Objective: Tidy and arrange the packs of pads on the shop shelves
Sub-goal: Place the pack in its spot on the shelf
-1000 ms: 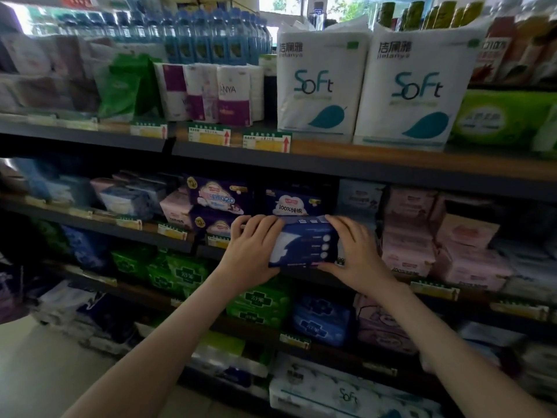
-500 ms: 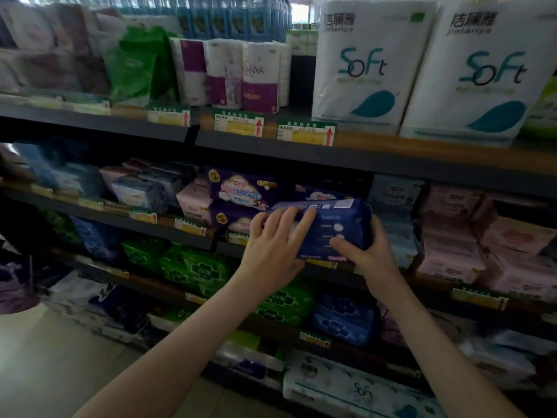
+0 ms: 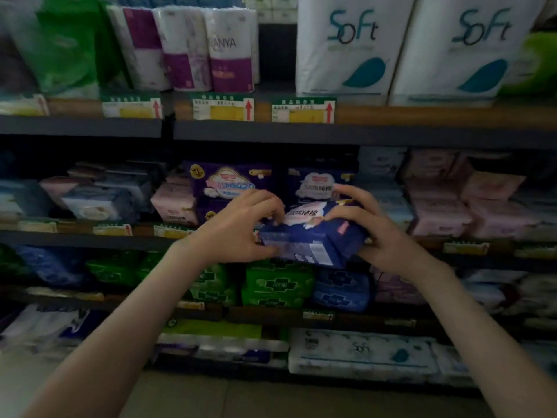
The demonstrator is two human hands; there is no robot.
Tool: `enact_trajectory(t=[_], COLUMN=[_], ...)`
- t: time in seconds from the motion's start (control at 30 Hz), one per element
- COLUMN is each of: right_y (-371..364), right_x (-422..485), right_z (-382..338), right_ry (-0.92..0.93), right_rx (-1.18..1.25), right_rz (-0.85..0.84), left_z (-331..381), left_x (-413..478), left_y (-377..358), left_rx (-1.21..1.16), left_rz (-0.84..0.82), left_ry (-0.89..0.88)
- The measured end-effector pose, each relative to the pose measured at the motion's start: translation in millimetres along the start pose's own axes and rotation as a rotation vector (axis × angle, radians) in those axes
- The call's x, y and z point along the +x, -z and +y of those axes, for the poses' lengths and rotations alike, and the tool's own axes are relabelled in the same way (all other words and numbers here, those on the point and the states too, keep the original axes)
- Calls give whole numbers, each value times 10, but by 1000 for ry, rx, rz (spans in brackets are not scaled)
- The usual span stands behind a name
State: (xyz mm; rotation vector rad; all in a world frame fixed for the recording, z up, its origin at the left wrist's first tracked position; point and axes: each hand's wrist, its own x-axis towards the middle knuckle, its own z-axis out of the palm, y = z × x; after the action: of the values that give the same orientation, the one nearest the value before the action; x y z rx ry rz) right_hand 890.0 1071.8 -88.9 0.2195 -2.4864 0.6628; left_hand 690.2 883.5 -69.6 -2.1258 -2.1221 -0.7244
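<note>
A dark blue pack of pads (image 3: 313, 236) is held tilted in front of the middle shelf (image 3: 84, 238), its barcode side toward me. My left hand (image 3: 241, 224) grips its left end and my right hand (image 3: 370, 227) grips its right end, fingers curled over the top. Behind it on the shelf stand a matching blue pack (image 3: 319, 184) and a purple pack (image 3: 232, 182). Pink packs (image 3: 443, 203) fill the shelf to the right.
Tissue roll packs (image 3: 193, 46) and big white Soft packs (image 3: 352, 46) stand on the upper shelf. Green packs (image 3: 277, 285) and a blue pack (image 3: 340, 292) lie on the shelf below. More Soft tissue packs (image 3: 361, 351) sit at the bottom by the floor.
Both hands have turned the blue pack so its barcode end faces me and tipped it. My right hand has moved from under the pack to over its right end.
</note>
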Motion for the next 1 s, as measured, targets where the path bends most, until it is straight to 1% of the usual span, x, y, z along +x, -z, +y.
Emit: enact_trajectory(t=[0.03, 0.1, 0.17, 0.23, 0.27, 0.33, 0.4, 0.47, 0.53, 0.57, 0.6, 0.63, 0.67, 0.77, 0.8, 0.83, 0.9, 1.0], right_y=[-7, -29, -36, -51, -62, -79, -60, -30, -37, -51, -77, -112, -147, -206, -217, -234, -281, -351], right_x=[6, 21, 28, -1, -29, -114, -178, -205, -194, -173, -148, -118, -94, -32, 3, 41, 102, 154], right_z=[-35, -88, -127, -87, -49, 47, 101, 110, 79, 51, -9, -69, -99, -25, 14, 49, 140, 294], right_ry=[65, 198, 280, 297, 271, 159, 0, -245, -438, -512, -532, -502, -436, -204, -165, -150, -169, -186], right_rx=[-82, -206, -268, -351, -392, -445, -430, -231, 76, 205, 229, 183, 54, -471, -613, -705, -787, -822], right_rz=[-30, -92, -128, -114, -98, -57, 29, 203, 358, 393, 387, 364, 324, 158, 114, 96, 128, 200], left_z=[-30, -64, -57, -18, 8, 41, 50, 84, 142, 160, 175, 176, 178, 190, 191, 191, 170, 117], left_x=[13, 62, 121, 143, 134, 87, 39, 11, 20, 42, 70, 100, 130, 222, 255, 285, 323, 313], left_y=[3, 17, 4, -54, -90, -158, -237, -341, -448, -487, -516, -540, -551, -551, -561, -580, -640, -727], left_rx=[8, 47, 104, 151, 170, 257, 419, 485, 415, 391, 413, 473, 544, 658, 668, 676, 696, 705], left_rz=[-60, -127, -212, -247, -227, -137, -12, 110, 249, 313, 358, 383, 394, 410, 407, 401, 398, 413], left_ry=[-26, -63, -58, -51, -32, 26, 61, 149, 287, 323, 323, 291, 242, 114, 95, 85, 76, 110])
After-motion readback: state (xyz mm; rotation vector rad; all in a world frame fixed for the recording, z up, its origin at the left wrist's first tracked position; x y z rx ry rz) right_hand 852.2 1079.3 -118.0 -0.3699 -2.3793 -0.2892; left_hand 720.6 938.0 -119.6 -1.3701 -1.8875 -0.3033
